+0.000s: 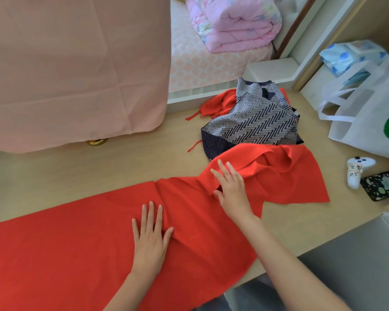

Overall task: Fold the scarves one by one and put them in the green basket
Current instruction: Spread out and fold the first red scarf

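Observation:
A long red scarf (76, 239) lies spread across the wooden floor from the lower left to the right, where it is still rumpled. My left hand (151, 232) rests flat on it, fingers apart. My right hand (231, 185) lies palm down on the creased part further right, thumb tucked under a fold. Behind it a grey and navy zigzag scarf (249, 122) is heaped on the far red end with tassels (218, 104). No green basket is in view.
A pink cloth (76, 68) drapes a piece of furniture at the left. A bed with a folded pink quilt (234, 21) is behind. A white bag (368, 113), a white controller (355, 171) and a phone (384, 185) sit at the right.

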Demonstrator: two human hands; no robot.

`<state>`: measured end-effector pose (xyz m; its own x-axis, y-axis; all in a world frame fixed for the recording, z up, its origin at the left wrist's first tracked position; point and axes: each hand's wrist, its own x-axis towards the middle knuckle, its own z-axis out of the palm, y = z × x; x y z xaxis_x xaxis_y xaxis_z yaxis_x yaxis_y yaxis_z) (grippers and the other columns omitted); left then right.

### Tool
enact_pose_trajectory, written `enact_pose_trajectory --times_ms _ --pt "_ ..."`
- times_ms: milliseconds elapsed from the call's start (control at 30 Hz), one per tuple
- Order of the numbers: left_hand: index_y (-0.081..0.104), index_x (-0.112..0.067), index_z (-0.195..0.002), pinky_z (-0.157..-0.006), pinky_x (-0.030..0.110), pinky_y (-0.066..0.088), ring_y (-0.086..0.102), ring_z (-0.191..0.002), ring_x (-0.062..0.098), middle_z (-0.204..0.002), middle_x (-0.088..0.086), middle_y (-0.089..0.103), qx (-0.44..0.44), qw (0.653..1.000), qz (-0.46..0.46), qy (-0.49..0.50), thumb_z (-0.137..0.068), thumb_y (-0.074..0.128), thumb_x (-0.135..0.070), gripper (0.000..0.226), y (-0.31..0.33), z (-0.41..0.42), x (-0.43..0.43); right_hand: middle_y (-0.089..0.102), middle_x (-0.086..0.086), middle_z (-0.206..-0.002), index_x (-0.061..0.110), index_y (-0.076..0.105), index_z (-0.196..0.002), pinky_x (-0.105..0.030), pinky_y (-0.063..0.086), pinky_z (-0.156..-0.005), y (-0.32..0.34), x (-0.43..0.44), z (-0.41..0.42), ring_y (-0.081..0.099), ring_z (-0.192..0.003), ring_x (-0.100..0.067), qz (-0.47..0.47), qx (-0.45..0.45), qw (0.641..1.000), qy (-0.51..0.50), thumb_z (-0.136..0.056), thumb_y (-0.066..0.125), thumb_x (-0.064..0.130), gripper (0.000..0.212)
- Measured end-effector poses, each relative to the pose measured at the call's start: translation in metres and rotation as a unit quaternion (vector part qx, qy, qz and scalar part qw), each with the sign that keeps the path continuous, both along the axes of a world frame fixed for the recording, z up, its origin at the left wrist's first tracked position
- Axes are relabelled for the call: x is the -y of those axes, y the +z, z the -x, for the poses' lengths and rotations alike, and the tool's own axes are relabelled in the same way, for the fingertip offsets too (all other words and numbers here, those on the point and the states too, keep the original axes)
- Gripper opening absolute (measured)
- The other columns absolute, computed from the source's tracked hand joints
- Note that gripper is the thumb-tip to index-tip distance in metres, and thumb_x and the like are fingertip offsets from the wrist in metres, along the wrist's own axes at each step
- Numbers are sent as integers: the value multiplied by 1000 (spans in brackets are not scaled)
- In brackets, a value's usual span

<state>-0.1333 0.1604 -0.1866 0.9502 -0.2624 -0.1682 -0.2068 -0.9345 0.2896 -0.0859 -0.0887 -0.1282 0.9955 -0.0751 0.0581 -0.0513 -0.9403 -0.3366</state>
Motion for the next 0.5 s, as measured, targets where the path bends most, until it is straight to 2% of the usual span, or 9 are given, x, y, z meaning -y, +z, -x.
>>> enact_pose_trajectory --times_ms 100,167,233,267,333,400,433,500 --pt "21 -14 -151 -115 44 1 4 -148 21 -158 9 21 -1 1000 -3 11 -99 9 -56 67 2 -4 6 45 -6 -145 16 59 -127 -39 10 -114 -7 24 -30 29 -141 -31 37 -50 996 58 -71 78 11 59" --pt "22 -14 -151 -115 45 1 4 -148 20 -158 9 21 -3 1000 -5 23 -99 9 -56 68 1 -5 9 63 -6 -125 18 72 -101 -38 15 -114 -10 40 -39 47 -130 -33 60 -24 993 94 -64 83 12 39" --pt "24 -13 -151 -115 46 2 6 -148 20 -159 9 20 -4 1000 -8 30 -99 10 -57 69 -1 -5 12 72 -1 -103 21 71 -77 -39 20 -109 -13 51 -43 61 -114 -31 72 19 989 129 -61 84 11 22" --pt "24 -13 -151 -115 47 2 7 -148 21 -159 9 19 -3 999 -11 32 -99 10 -57 70 -2 -5 13 73 1 -97 20 69 -73 -40 21 -108 -14 55 -45 63 -109 -28 61 33 988 139 -66 80 12 15" --pt "23 -12 -151 -116 47 2 10 -147 21 -159 8 19 1 999 -15 34 -99 10 -56 70 -3 -4 13 72 3 -89 17 67 -77 -38 21 -110 -10 62 -50 63 -104 -24 20 71 992 102 -78 66 18 2" --pt "22 -11 -151 -116 48 3 9 -148 20 -159 8 19 4 999 -16 36 -99 9 -56 70 -4 -4 12 69 -2 -85 12 65 -83 -37 28 -107 3 70 -59 62 -93 -27 -68 80 994 1 -88 54 24 17" --pt "22 -11 -151 -116 48 3 9 -148 20 -159 8 20 5 999 -20 37 -99 9 -56 71 -4 -4 12 68 -5 -83 10 62 -85 -39 35 -99 12 74 -65 62 -89 -31 -101 85 990 -49 -91 50 27 22" --pt "23 -10 -151 -116 50 4 10 -148 20 -159 8 21 6 999 -29 40 -99 8 -56 71 -5 -4 12 67 -13 -80 9 60 -90 -42 43 -75 29 85 -76 62 -81 -38 -92 100 983 -122 -97 48 30 24"
